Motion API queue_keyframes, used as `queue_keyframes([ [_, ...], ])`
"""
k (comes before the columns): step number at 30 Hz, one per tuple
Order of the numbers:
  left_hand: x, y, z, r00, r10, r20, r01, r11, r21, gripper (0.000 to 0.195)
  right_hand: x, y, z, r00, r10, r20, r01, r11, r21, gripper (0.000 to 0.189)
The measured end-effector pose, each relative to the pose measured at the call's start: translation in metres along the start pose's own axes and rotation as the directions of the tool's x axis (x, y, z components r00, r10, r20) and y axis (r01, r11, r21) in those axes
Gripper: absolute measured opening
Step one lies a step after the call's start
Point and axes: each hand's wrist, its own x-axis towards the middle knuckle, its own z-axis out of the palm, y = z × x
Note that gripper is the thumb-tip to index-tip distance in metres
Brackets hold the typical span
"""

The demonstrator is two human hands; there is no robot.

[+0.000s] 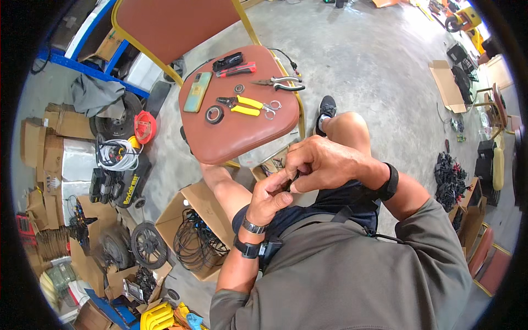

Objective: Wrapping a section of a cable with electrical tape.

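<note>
My left hand (267,194) and my right hand (324,163) meet above my lap, their fingers pinched around a small black piece (294,177). The fingers mostly cover it, so its kind is unclear. Before me, a brown padded chair seat (247,142) bears yellow-handled wire strippers (243,106), small folding scissors (271,109) and long-nose pliers (278,83). Also lying there are a roll of black tape (214,114), a smaller dark ring (239,88), a red and black utility knife (236,69), a black folded item (227,62) and a mobile phone (198,92).
By my left leg stands a cardboard box (206,198) of black cables (196,241). Another small box (262,171) sits below the chair. Wheels (149,245), cartons and a red helmet (145,127) crowd the left; a black cable heap (449,181) lies right on the concrete floor (371,62).
</note>
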Motion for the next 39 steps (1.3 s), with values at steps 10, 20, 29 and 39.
queue_keyframes([
  [10, -0.003, -0.009, -0.018, 0.978, 0.015, -0.210, -0.016, 1.000, -0.002, 0.048, 0.029, 0.016, -0.004, 0.996, 0.046, 0.080, -0.056, 0.990, 0.127, 0.018],
  [20, 0.016, 0.016, 0.007, 0.847, 0.162, -0.506, -0.062, 0.976, 0.209, 0.060, 0.093, 0.142, -0.097, 0.860, 0.139, -0.491, 0.087, 0.908, 0.410, 0.028],
  [29, 0.047, -0.006, 0.009, 0.759, 0.199, -0.620, -0.031, 0.962, 0.271, 0.047, 0.097, 0.175, -0.114, 0.816, -0.020, -0.577, -0.130, 0.967, -0.218, 0.041],
  [39, 0.045, -0.013, 0.012, 0.773, 0.278, -0.570, -0.015, 0.907, 0.421, 0.051, 0.103, 0.186, -0.099, 0.946, 0.070, -0.315, -0.203, 0.888, -0.412, 0.064],
])
